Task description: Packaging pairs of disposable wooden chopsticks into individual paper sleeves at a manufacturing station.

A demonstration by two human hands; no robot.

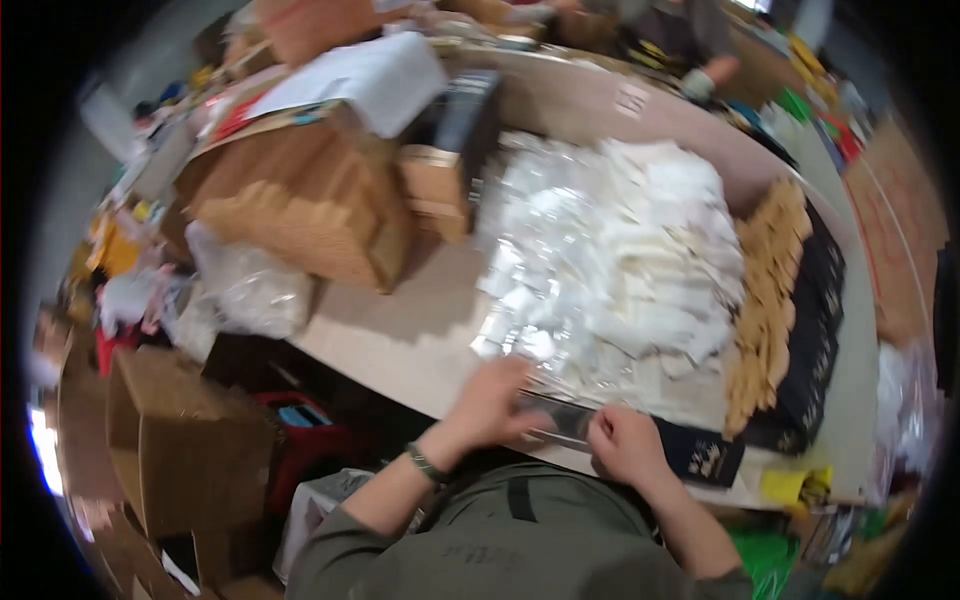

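Observation:
At the table's near edge, a narrow clear plastic bag [566, 420] with something dark under or inside it stretches between my two hands. My left hand [490, 402] grips its left end, thumb toward me. My right hand [628, 442] is closed in a pinch at the other end. Beside the right hand lies a black card [705, 456] with a pale gold pattern. Just beyond my hands are a heap of shiny clear plastic bags [535, 270] and rows of white folded fabric pieces [670, 250]. Blur hides the fingertips.
Tan folded pieces [770, 300] and a stack of black cards [815, 350] line the right side. A brown carton [300, 190] and a black box [465, 120] stand at the back left. An open carton [190, 430] sits low left; yellow packaging [795, 487] lies front right.

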